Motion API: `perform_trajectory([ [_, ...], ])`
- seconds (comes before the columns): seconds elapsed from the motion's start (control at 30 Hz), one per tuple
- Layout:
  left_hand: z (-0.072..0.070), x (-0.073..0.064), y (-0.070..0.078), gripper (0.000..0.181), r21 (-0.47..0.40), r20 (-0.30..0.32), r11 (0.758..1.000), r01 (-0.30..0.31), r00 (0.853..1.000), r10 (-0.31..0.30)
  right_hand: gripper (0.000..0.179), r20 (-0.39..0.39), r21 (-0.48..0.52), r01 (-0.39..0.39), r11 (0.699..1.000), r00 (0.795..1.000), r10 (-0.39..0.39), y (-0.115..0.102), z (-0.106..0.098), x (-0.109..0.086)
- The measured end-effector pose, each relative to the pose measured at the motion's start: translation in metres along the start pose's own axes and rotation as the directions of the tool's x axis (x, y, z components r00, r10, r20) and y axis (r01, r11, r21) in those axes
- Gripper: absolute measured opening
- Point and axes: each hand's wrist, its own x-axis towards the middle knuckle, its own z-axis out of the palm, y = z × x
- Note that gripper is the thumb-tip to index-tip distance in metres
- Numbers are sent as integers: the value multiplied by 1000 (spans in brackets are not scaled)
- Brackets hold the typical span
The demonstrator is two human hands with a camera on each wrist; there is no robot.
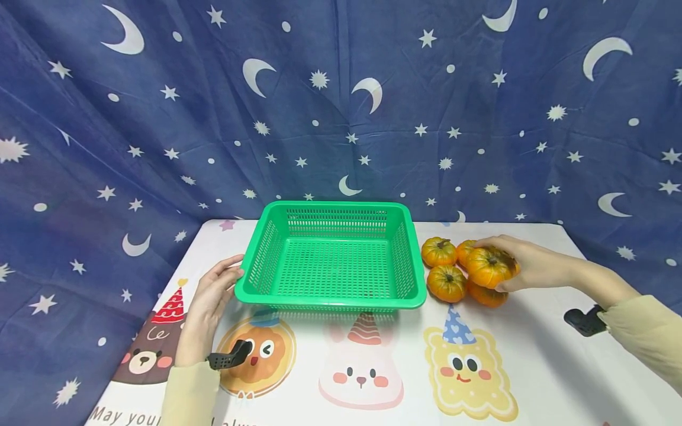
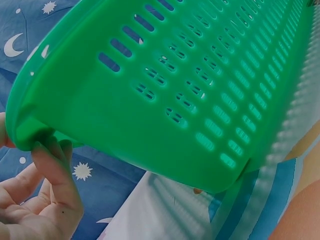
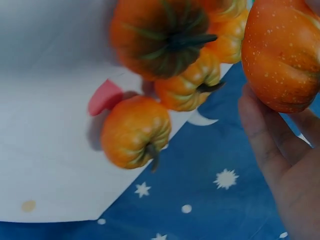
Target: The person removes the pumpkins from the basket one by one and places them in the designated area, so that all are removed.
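Note:
A green plastic basket (image 1: 330, 303) with slotted walls stands on the table, and nothing lies inside it. At its left rim, my left hand (image 1: 213, 293) grips the edge; the left wrist view shows fingertips (image 2: 52, 155) tucked under the rim of the basket (image 2: 100, 115). My right hand (image 1: 538, 263) holds a small orange pumpkin (image 1: 490, 269) above the others, to the right of the basket. Close up, fingers (image 3: 265, 135) lie against the side of the held pumpkin (image 3: 282, 55). Several similar pumpkins (image 1: 446, 284) with dark stems sit grouped beside the basket's right wall.
A white tablecloth (image 1: 415, 367) printed with cartoon party figures covers the table. Behind it hangs a dark blue curtain (image 1: 319, 148) with moons and stars. Black wrist-worn pieces show on the left wrist (image 1: 231, 355) and the right wrist (image 1: 585, 321).

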Motion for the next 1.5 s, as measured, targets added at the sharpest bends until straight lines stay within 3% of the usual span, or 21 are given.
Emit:
perform_trajectory([
  [0.2,-2,-2,-1,26,-6,6,1000,-9,1000,10,79,-37,-54,-13,998,999,11,14,1,-14],
  [0.43,-1,-1,0,25,-30,12,999,-21,1000,21,80,-101,-93,19,996,994,-29,28,0,-29],
  [0.6,-2,0,0,25,-41,23,999,-27,999,28,80,-126,-111,-31,993,992,17,38,3,-38],
  [0.77,-2,-1,-1,25,-34,14,999,-21,1000,21,79,-127,-94,-66,993,990,53,47,7,-45],
  [1.5,0,-2,0,27,-14,11,1000,0,1000,0,78,-190,-29,-90,996,978,83,81,30,-63],
])
